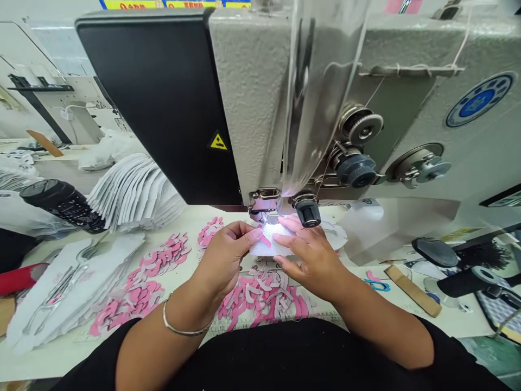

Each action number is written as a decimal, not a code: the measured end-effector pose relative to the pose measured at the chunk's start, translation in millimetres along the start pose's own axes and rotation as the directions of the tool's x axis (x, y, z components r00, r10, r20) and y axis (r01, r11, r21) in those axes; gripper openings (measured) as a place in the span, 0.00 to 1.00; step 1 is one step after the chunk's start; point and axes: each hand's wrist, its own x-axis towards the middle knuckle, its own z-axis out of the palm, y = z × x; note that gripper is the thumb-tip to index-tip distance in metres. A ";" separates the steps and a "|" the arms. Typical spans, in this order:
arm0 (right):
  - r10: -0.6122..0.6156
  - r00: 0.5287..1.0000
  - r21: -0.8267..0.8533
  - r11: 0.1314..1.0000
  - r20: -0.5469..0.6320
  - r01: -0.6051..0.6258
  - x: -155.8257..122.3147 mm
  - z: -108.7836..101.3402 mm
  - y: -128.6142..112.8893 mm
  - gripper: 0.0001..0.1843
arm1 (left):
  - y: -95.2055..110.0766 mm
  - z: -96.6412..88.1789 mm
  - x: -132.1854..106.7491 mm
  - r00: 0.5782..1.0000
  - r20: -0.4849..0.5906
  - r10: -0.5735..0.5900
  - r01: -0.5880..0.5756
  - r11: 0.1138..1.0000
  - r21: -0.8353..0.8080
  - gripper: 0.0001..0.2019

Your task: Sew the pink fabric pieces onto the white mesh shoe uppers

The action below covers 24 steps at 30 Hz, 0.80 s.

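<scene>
Tabletop partly covered; glare washes out white piece under right hand

The person's bare left forearm and bare right forearm reached forward and inward from loose black cloth sleeves, elbows out to the sides. The bare left hand closed its straight thumb near a bent forefinger, while the bare right hand, palm down, spread its fingers leftward, the two sets of fingertips close but apart.
</scene>
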 end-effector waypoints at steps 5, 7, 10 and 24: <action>-0.031 0.997 -0.009 0.999 -0.072 0.031 -2.8 4.4 1.5 0.16 | -0.5 -2.7 0.6 0.999 -0.013 0.029 -0.028 0.997 0.068 0.13; -0.036 0.996 -0.023 0.999 -0.085 0.034 -3.4 5.7 1.8 0.16 | -1.5 -3.1 1.3 0.999 -0.020 0.033 -0.031 0.996 0.088 0.14; -0.049 0.995 -0.036 0.998 -0.092 0.045 -3.4 6.6 1.9 0.15 | -3.2 -3.0 2.9 0.999 -0.020 0.043 -0.040 0.994 0.104 0.14; -0.158 0.987 -0.086 0.984 -0.019 0.156 -3.5 3.7 6.9 0.21 | -3.7 -2.3 0.1 0.994 -0.020 0.109 -0.103 0.973 0.206 0.13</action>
